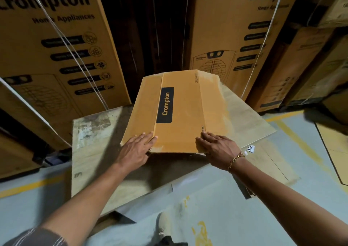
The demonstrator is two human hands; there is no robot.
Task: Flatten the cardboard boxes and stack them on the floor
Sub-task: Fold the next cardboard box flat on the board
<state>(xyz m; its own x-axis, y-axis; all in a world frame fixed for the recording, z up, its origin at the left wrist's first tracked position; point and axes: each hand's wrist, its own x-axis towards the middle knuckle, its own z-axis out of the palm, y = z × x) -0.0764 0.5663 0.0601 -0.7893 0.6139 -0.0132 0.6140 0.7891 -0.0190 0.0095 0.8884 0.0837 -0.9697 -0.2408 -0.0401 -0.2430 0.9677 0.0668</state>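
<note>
9 to 3 o'clock, across the back: tall printed cartons (pixel 56 48), upright, "Crompton Home Appliances" in dark print, fan drawings low on the faces. Dark gap between them at 12 o'clock. On their fronts: white straps (pixel 72 55), slantwise, top to bottom.

3 through 6 to 9 o'clock: grey floor (pixel 244 217), yellow painted lines, yellow scuffs near 6.

Centre out to 8 o'clock: pale cardboard sheet (pixel 94 151), flat on the floor, stained at its far left corner, showing past the box again toward 3 o'clock. At 3 o'clock, cut by the frame edge: second flat sheet (pixel 337 148), brown.

Dead centre, over the pale sheet: flattened box (pixel 180 110), orange-brown, collapsed flat, long axis toward 12 o'clock, two lengthwise creases. Near edge apparently raised off the sheet, dark shadow under it at 6 o'clock. Contact at the far end: cannot tell.

At 7 o'clock of the box: left hand (pixel 136 149), palm down on the near left corner, fingers straight and close together, flat on the top face, tips at the left crease.

At 5 o'clock of the box: right hand (pixel 216 149), gripping the near right corner, fingers bent with tips on the top face by the right crease, thumb against the near edge.

Bottom corner, 7 o'clock: striped sleeve (pixel 37 236). At 6 o'clock: light shoe (pixel 164 225).

On the box top, left of its middle: black label (pixel 165 104), "Crompton" in yellow, lettering toward 12 o'clock.

On the right wrist: gold chain bracelet (pixel 236 159).
</note>
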